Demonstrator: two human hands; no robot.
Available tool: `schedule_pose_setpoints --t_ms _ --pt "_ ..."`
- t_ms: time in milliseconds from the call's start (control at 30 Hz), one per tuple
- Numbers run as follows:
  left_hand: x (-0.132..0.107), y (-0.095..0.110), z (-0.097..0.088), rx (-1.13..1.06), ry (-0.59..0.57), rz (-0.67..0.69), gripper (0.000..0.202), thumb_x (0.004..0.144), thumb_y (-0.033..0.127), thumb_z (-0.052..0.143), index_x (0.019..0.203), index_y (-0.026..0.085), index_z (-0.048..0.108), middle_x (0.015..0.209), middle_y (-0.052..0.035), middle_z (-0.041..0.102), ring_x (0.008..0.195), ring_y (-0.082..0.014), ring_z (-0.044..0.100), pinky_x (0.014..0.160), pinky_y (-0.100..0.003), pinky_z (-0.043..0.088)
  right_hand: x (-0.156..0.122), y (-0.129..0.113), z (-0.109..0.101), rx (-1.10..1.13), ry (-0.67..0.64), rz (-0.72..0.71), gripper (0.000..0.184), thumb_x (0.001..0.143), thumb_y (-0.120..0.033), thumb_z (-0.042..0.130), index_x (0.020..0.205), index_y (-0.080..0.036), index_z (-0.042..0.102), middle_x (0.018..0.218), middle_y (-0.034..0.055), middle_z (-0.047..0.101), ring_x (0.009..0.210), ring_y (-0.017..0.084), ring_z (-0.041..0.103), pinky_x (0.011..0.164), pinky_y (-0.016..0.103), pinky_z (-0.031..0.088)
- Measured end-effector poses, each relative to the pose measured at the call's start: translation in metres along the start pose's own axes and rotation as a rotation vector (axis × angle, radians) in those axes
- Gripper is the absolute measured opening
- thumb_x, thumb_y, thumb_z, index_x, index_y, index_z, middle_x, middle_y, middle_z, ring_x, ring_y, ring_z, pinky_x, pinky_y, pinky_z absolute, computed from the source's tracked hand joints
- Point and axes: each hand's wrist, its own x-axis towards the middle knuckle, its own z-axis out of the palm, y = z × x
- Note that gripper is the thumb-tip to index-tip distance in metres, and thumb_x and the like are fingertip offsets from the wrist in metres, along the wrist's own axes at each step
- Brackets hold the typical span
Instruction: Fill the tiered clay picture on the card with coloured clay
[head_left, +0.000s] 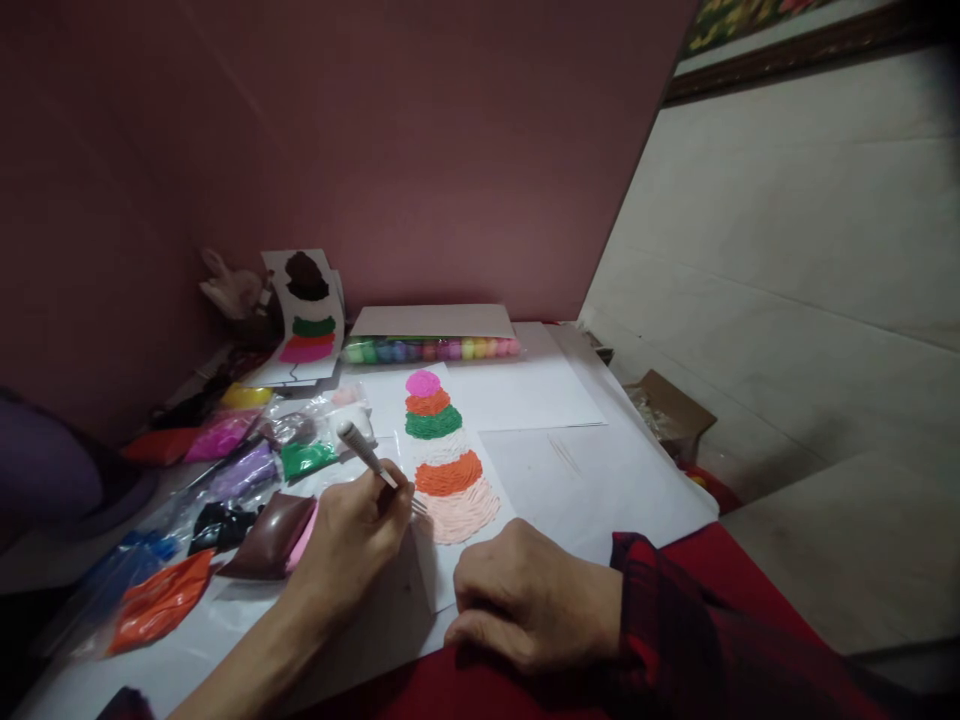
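Observation:
My left hand (358, 520) is closed around a fork (366, 452) with a pale handle. Its tines touch the left edge of the light pink clay band at the bottom of a white card (442, 580). Bands of textured clay are stacked up the card: light pink, orange (448, 474), white, green (433, 423) and orange, with a magenta round (423, 383) on top. Resting at the card's lower right edge, my right hand (525, 595) has its fingers curled in, with nothing seen in them.
Bags of coloured clay, such as a brown one (271, 535) and an orange one (161, 603), lie at left. A finished clay card (313, 328) leans at the back. Behind stands a pack of colourful clay (435, 349). An open cardboard box (671, 405) is off to the right.

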Motion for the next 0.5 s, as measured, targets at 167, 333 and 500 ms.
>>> schedule_pose_setpoints --t_ms 167,333,500 --pt "0.001 0.003 0.005 -0.005 -0.042 0.0 0.018 0.08 0.022 0.045 0.061 0.02 0.046 0.049 0.0049 0.046 0.045 -0.0111 0.045 0.046 -0.022 0.033 0.0 -0.001 0.0 0.003 -0.004 0.003 0.024 0.087 -0.034 0.054 0.074 -0.014 0.06 0.067 0.0012 0.064 0.058 0.01 0.054 0.053 0.02 0.036" --pt "0.002 0.002 0.003 0.085 0.058 0.092 0.018 0.078 0.019 0.046 0.06 0.02 0.045 0.046 0.0066 0.04 0.041 -0.0103 0.041 0.042 -0.021 0.029 -0.001 -0.001 -0.001 0.001 -0.017 0.005 0.026 0.089 -0.035 0.051 0.076 -0.014 0.061 0.067 0.0017 0.064 0.058 0.011 0.055 0.053 0.021 0.037" --pt "0.0 0.006 -0.007 0.149 0.226 0.143 0.014 0.083 0.024 0.047 0.071 0.02 0.052 0.049 0.0059 0.047 0.043 -0.0113 0.047 0.046 -0.023 0.035 0.0 0.0 -0.001 0.006 -0.014 -0.007 0.025 0.089 -0.034 0.05 0.076 -0.015 0.06 0.067 0.0016 0.063 0.058 0.011 0.054 0.052 0.021 0.037"
